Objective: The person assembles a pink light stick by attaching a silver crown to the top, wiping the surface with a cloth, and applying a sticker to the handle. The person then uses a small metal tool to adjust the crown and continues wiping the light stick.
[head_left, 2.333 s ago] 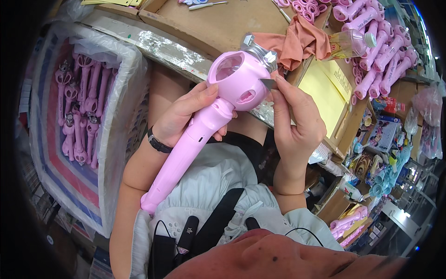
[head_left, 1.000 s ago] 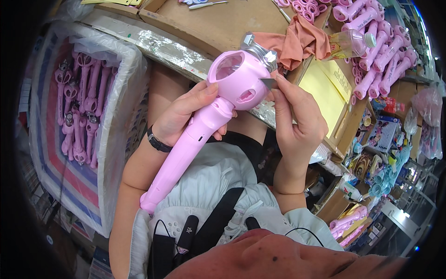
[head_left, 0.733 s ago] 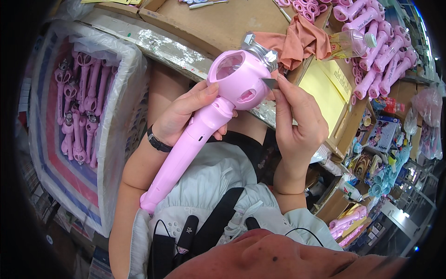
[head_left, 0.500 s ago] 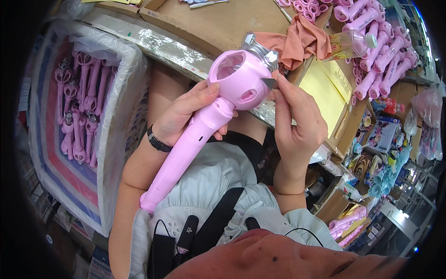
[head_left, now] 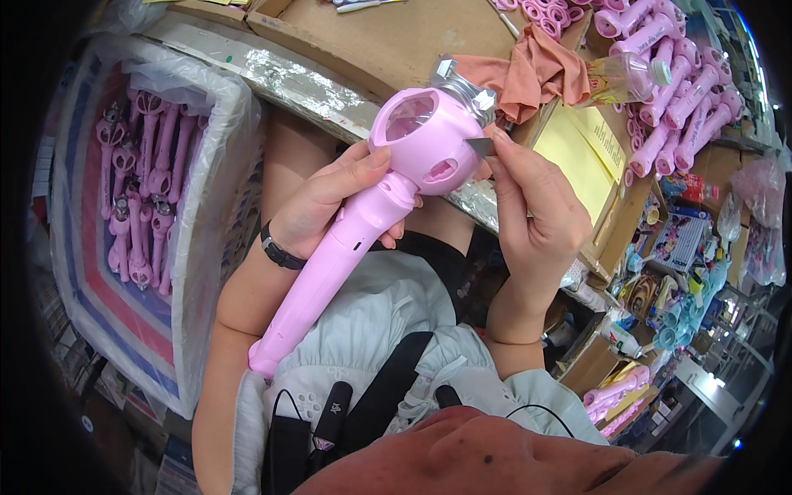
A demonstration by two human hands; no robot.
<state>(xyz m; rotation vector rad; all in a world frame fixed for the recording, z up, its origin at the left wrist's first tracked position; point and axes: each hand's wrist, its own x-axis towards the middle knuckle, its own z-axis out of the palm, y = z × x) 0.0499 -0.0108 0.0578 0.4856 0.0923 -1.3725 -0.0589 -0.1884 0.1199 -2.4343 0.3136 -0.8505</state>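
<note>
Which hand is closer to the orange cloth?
Right. The right hand, pinching a thin grey piece, is just below the cloth in the picture. The left hand, around the pink wand, is farther off, to the cloth's lower left.

- Wand point(head_left: 334, 239): light pink, with a little black hole
- Big bolt point(head_left: 464, 87): shiny silver
- Blade point(head_left: 478, 147): dark grey
- Cloth point(head_left: 540, 76) near the table's point(head_left: 272, 70) front edge: orange-pink
- Paper point(head_left: 569, 161) near that edge too: light yellow
- That edge: whitish, with silver patches
- Basket lining point(head_left: 136, 320): red, white and blue stripes
</note>
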